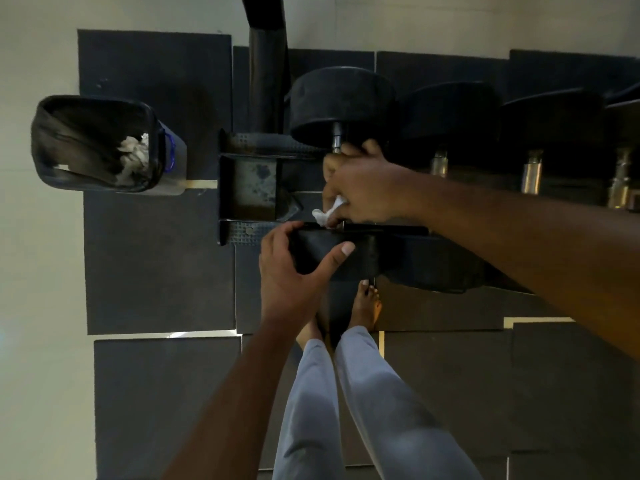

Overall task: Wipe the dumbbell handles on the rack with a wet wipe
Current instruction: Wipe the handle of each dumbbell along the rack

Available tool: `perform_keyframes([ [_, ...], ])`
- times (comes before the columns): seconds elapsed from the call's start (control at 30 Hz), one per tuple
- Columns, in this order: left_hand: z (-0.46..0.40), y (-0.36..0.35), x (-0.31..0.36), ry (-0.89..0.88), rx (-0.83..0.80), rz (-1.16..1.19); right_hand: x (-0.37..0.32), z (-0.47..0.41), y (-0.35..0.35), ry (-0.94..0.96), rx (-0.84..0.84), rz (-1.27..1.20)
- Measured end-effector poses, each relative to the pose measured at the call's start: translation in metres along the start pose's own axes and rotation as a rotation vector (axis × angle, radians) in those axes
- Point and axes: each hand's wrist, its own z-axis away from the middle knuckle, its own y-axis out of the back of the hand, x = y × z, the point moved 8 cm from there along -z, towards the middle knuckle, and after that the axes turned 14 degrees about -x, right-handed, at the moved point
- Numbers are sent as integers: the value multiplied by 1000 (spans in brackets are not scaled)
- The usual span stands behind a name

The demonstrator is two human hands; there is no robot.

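- A person leans over a dumbbell rack (242,147), seen from above, bare feet on dark floor mats (156,265)
- The right hand (363,188) is curled round the handle of the leftmost dumbbell (341,102), between its two black heads, and pinches a white wet wipe (327,211) whose crumpled end sticks out below the fingers
- Only a short stub of that handle shows, just under the far head; the rest is hidden by the hand
- The left hand (294,268) grips the near head of the same dumbbell, thumb stretched across its top and fingers wrapped over its left edge
- More dumbbells (530,133) lie side by side to the right on the rack, their metal handles bare and in shadow
- A black-lined waste bin (100,143) stands on the floor left of the rack, with crumpled white wipes inside
- Light grey trouser legs (346,410) fill the lower middle of the view
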Motion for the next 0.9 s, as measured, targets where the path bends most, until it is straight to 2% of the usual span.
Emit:
perform_keyframes([
  [0.1, 1, 0, 1, 1, 2, 3, 19, 20, -14, -28, 49, -148],
  [0.23, 2, -3, 2, -5, 9, 10, 46, 25, -54, -136, 47, -658],
  [0.33, 3, -4, 1, -9, 25, 18, 56, 18, -76, -200, 46, -861],
  [0.53, 2, -7, -2, 3, 42, 11, 62, 3, -88, -232, -35, -960],
  [0.7, 1, -6, -7, 3, 53, 8, 56, -9, -87, -240, -109, -829],
  [0.8, 0, -6, -10, 12, 57, 18, 64, 8, -84, -247, -71, -942],
  [0.9, 1, -7, -10, 10, 55, 36, 69, 23, -73, -176, 115, -1035],
])
